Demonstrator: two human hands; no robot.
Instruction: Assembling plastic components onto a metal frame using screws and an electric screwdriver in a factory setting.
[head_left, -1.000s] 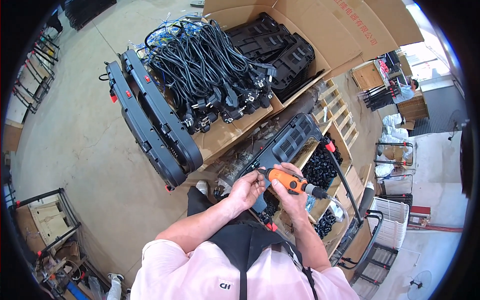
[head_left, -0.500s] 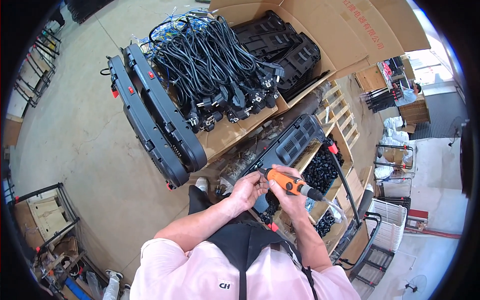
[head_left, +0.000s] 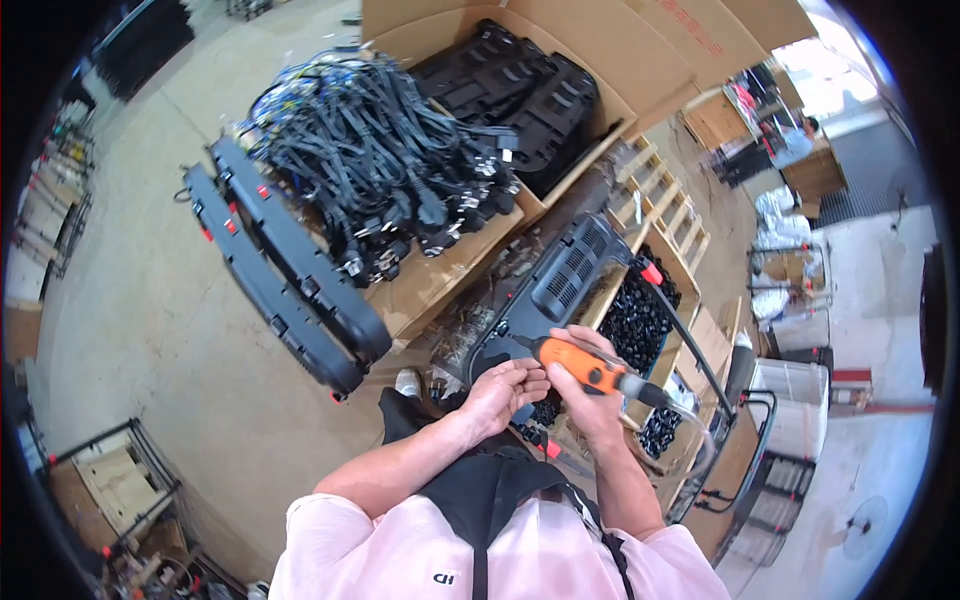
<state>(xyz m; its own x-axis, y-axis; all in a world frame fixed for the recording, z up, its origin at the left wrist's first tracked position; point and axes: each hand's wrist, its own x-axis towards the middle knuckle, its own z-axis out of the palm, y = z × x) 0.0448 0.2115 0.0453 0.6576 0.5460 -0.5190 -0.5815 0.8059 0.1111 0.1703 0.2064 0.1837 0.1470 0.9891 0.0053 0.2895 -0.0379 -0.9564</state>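
Observation:
My right hand (head_left: 592, 398) is wrapped round an orange and black power screwdriver (head_left: 577, 366) with a clear tube or cord at its rear end. The driver's tip points left, over the near part of a dark grey plastic housing (head_left: 545, 322) with vent slots. Just below that tip, my left hand (head_left: 500, 396) has its fingers curled and pinched together. Whatever lies between those fingers is hidden or too small to make out. Whether the tip touches the housing cannot be told.
Ahead stands a cardboard box (head_left: 440, 275) bearing a heap of black power cords (head_left: 385, 160), beside black plastic panels (head_left: 525, 95). Two long grey housings (head_left: 290, 270) with red switches lean at its left. Rightward are a bin of small black parts (head_left: 637, 310) and a wooden pallet (head_left: 665, 205).
The view has turned a little, so the box, cords and housings sit further left in the picture. Both hands and the screwdriver have shifted slightly right relative to the vented housing.

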